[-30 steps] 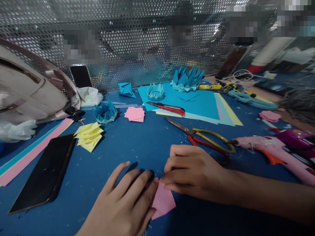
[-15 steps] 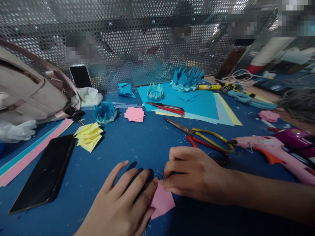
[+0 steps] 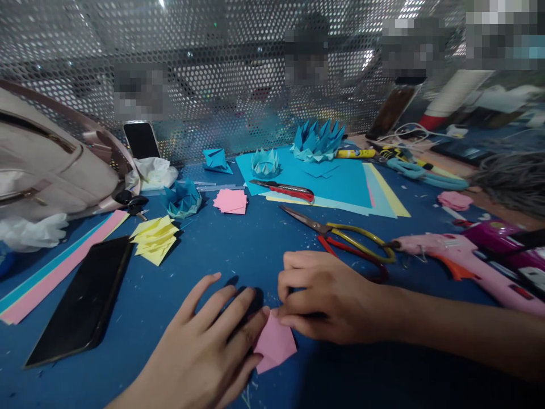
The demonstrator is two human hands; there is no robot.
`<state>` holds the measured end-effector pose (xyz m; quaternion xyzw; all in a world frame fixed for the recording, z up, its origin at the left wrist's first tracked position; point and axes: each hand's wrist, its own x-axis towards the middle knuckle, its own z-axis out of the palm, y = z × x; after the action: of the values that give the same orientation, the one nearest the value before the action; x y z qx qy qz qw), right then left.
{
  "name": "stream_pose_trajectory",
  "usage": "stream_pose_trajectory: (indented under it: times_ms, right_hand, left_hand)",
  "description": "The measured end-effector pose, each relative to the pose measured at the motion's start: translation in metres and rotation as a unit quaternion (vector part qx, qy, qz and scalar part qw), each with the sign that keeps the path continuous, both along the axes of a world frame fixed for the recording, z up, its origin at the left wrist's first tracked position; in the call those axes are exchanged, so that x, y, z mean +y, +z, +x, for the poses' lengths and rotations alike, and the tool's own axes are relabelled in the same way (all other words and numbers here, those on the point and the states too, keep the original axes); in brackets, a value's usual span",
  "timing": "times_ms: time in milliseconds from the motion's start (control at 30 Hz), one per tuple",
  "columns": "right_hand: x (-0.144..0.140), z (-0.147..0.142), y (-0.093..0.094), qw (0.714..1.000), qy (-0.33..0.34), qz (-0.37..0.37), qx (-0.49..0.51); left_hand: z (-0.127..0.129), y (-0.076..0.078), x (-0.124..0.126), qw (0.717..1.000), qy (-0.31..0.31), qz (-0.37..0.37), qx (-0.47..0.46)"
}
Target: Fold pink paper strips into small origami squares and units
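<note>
Small folded pink paper square (image 3: pixel 275 342) lies flat on blue worktop (image 3: pixel 238 250), directly between my hands. My left hand (image 3: pixel 204 352) presses it with spread fingers; my right hand (image 3: pixel 327 298) pinches its upper corner.

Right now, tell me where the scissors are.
In the head view, the scissors lie open on the blue table, just beyond the right hand, between the red box cutter and the pink glue gun.

No readable text, labels, brands or numbers anywhere in view.
</note>
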<state>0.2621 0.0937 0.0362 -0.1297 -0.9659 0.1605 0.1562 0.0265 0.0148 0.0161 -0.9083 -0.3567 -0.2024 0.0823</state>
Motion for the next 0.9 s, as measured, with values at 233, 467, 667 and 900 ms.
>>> stream_pose_trajectory:
  times_ms: [233, 467, 667, 900]
  right_hand:
    - [-0.0012, 0.0011, -0.0025, 0.997, 0.014, 0.063, 0.033]
    - [-0.0011, 0.0021, 0.0001, 0.993, 0.035, 0.113, 0.007]
    - [-0.0019, 0.0029, 0.0003, 0.992, 0.034, 0.122, -0.001]
    - [-0.0007, 0.0035, 0.0019, 0.989, 0.044, 0.138, 0.001]
  left_hand:
    - [-0.0027, -0.0004, -0.0018, 0.999, 0.008, -0.017, -0.035]
    - [-0.0015, 0.0012, -0.0034, 0.998, 0.002, -0.007, -0.059]
    - [-0.0026, -0.0040, -0.0003, 1.000, -0.022, 0.003, -0.007]
    - [-0.0039, -0.0031, 0.0017, 1.000, -0.022, -0.008, 0.013]
